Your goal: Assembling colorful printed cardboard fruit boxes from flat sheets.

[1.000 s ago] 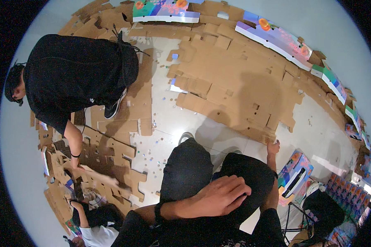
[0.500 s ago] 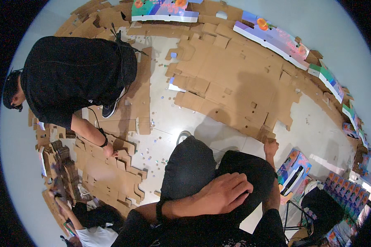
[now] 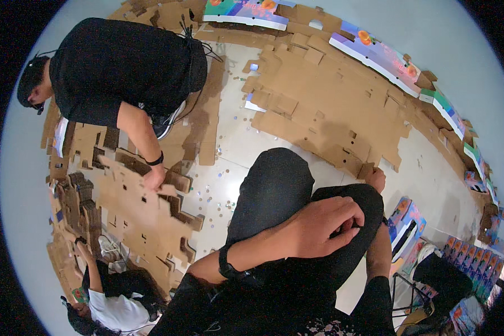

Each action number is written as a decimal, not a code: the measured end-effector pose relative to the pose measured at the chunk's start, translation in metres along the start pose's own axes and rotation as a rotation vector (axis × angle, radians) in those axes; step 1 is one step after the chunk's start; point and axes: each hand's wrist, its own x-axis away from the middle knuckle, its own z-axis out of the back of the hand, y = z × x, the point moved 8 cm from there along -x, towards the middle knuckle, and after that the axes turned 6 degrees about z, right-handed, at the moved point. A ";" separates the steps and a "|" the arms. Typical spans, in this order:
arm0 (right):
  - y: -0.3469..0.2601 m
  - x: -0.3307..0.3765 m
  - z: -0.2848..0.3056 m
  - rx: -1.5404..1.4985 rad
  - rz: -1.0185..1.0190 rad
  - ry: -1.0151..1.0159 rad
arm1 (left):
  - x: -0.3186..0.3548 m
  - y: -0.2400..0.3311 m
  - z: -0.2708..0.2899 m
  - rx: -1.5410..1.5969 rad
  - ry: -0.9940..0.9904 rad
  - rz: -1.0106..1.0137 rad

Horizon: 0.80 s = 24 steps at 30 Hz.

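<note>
A: In the head view, how are the hands?

B: The right hand [image 3: 376, 179] looks closed on the near corner of the large cardboard sheet [image 3: 325, 87], which lies on the floor [image 3: 434, 168] ahead. The left hand [image 3: 326, 227] rests over the right knee [image 3: 373, 204], fingers loosely curled.

A: Holding anything?

B: I can't tell; the curl hides its palm.

A: What could go wrong?

B: A hard tug on that one corner might bend or tear it, since slots and notches probably weaken the board. Dragged sideways, its tabs could snag the printed panel [image 3: 375, 59] beyond the far edge.

A: What's hard to make out?

B: The right fingertips, so I can't judge the grip's firmness. The knee covers part of that arm, and the stool [image 3: 406, 297] at lower right is murky.
</note>
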 end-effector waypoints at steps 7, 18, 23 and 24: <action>-0.024 0.006 0.113 -0.773 -0.160 -0.122 | 0.005 -0.008 0.003 0.065 -0.033 0.037; -0.282 0.175 0.298 -2.215 -0.115 -0.822 | 0.004 0.014 -0.011 -0.355 0.278 -0.250; -0.349 0.267 0.301 -1.716 0.182 -1.016 | 0.001 0.040 -0.019 -0.425 0.203 -0.443; -0.367 0.285 0.300 -1.658 0.333 -1.137 | 0.000 0.053 -0.025 -0.678 0.325 -0.505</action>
